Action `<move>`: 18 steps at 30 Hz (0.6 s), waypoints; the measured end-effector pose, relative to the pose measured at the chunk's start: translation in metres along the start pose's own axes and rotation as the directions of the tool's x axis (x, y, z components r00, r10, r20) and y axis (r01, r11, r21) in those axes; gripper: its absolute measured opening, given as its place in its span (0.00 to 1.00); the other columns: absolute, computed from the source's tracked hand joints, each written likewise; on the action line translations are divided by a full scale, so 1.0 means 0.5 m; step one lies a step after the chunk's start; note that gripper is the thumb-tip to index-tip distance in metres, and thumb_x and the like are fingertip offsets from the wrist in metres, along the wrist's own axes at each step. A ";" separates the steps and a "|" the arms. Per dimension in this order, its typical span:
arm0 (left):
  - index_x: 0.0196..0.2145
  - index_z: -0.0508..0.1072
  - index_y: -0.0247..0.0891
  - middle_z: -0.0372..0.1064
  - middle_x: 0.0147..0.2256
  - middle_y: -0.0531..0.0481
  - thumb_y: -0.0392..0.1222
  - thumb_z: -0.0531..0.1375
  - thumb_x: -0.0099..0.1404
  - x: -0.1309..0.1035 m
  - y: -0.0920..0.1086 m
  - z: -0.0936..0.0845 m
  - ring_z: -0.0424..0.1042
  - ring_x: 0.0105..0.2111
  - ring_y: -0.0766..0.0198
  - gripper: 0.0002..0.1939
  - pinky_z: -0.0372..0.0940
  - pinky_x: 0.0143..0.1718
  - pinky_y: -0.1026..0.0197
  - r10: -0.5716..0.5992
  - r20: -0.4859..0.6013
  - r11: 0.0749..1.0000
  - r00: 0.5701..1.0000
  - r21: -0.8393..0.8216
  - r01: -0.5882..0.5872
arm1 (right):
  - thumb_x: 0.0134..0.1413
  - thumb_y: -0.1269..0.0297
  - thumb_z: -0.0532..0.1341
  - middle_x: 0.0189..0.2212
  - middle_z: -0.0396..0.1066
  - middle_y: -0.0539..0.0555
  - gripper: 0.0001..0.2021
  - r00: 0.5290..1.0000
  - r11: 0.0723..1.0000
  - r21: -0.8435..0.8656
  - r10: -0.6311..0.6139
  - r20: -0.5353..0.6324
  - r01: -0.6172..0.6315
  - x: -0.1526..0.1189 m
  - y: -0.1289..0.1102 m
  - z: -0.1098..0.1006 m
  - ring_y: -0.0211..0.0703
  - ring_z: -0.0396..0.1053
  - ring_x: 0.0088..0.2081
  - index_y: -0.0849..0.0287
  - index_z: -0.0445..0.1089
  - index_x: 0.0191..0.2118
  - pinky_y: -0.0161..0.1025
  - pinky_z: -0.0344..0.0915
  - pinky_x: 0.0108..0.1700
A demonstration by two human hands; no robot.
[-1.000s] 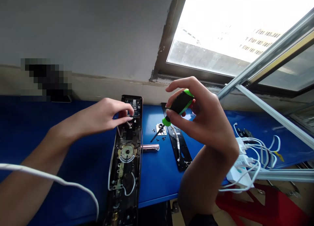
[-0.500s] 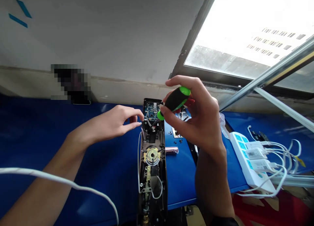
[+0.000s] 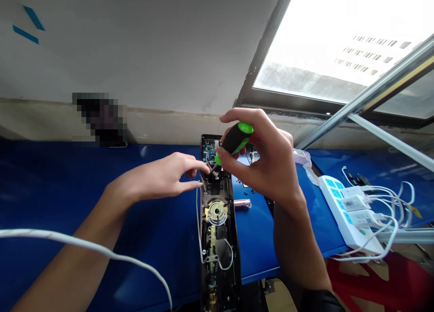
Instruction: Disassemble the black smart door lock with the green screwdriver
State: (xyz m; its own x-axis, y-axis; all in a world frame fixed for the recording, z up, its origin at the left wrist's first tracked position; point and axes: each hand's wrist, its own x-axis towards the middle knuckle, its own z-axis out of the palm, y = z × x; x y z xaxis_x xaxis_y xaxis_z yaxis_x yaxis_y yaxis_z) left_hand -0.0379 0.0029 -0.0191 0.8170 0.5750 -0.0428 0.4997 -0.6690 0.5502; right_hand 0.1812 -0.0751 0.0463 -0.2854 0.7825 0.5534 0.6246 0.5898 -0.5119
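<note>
My right hand (image 3: 262, 160) is closed around a screwdriver (image 3: 237, 138) with a black and green handle, its shaft slanting down to the left. The tip reaches into a long black housing (image 3: 236, 239), open on top, that looks like a door lock. Inside are a blue circuit board (image 3: 208, 152), a round brass-coloured part (image 3: 217, 211) and thin light wires. Beside the screwdriver tip, my left hand (image 3: 178, 174) stretches its index finger over the housing's left edge. Its thumb is apart from that finger, with nothing visible between them. The exact contact point is hard to make out.
A white power strip (image 3: 339, 212) with plugged-in chargers and cables lies on the right of the blue table (image 3: 152, 257). Small black screws (image 3: 247, 192) and a pinkish wrapped bar (image 3: 243, 204) are right of the housing. A white cable (image 3: 111, 254) crosses my left forearm.
My left hand has moved right, its index finger now over the housing near the screwdriver tip. My right hand and the screwdriver have shifted slightly left. The view has shifted a little.
</note>
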 end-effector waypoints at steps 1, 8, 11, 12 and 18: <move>0.56 0.77 0.47 0.78 0.48 0.51 0.48 0.61 0.70 0.001 0.000 0.001 0.75 0.44 0.60 0.18 0.67 0.43 0.64 0.006 -0.004 1.000 1.000 0.005 -0.006 | 0.59 0.71 0.62 0.42 0.76 0.51 0.17 1.000 1.000 -0.010 -0.008 -0.003 0.008 -0.001 0.001 0.001 0.39 0.71 0.34 0.54 0.67 0.54 0.44 0.76 0.43; 0.51 0.77 0.44 0.77 0.46 0.52 0.51 0.62 0.70 0.002 0.007 0.001 0.75 0.42 0.60 0.15 0.66 0.41 0.63 -0.018 -0.007 1.000 1.000 0.002 0.018 | 0.61 0.68 0.63 0.41 0.75 0.52 0.12 0.998 0.985 -0.166 -0.060 -0.016 0.056 -0.008 0.004 0.004 0.40 0.72 0.35 0.54 0.70 0.50 0.42 0.73 0.40; 0.51 0.73 0.42 0.75 0.40 0.51 0.56 0.61 0.70 -0.002 0.010 0.004 0.73 0.37 0.60 0.19 0.66 0.37 0.62 -0.103 -0.036 0.994 0.994 -0.025 0.102 | 0.63 0.64 0.65 0.38 0.74 0.52 0.09 0.988 0.967 -0.222 -0.144 -0.056 0.128 -0.011 0.010 0.012 0.38 0.70 0.33 0.55 0.70 0.47 0.40 0.70 0.37; 0.52 0.72 0.42 0.74 0.41 0.50 0.58 0.61 0.70 -0.003 0.009 0.006 0.73 0.37 0.59 0.21 0.66 0.37 0.61 -0.133 -0.052 0.991 0.990 -0.027 0.131 | 0.63 0.63 0.65 0.37 0.74 0.51 0.08 0.984 0.960 -0.240 -0.163 -0.068 0.143 -0.012 0.013 0.016 0.37 0.69 0.33 0.55 0.70 0.46 0.39 0.69 0.36; 0.65 0.60 0.44 0.60 0.65 0.40 0.68 0.62 0.64 0.002 -0.011 0.028 0.64 0.62 0.44 0.41 0.61 0.62 0.47 -0.201 -0.075 0.979 0.977 -0.036 0.199 | 0.62 0.60 0.68 0.32 0.71 0.48 0.09 0.938 0.909 -0.335 -0.311 -0.153 0.247 -0.011 0.026 0.033 0.33 0.61 0.28 0.57 0.71 0.43 0.37 0.63 0.31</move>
State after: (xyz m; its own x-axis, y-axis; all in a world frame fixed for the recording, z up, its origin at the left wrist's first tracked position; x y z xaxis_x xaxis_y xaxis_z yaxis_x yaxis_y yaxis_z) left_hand -0.0359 0.0005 -0.0340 0.6763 0.7312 -0.0899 0.6413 -0.5243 0.5602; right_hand 0.1791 -0.0686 0.0259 -0.3508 0.5198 0.7789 0.7407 0.6630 -0.1089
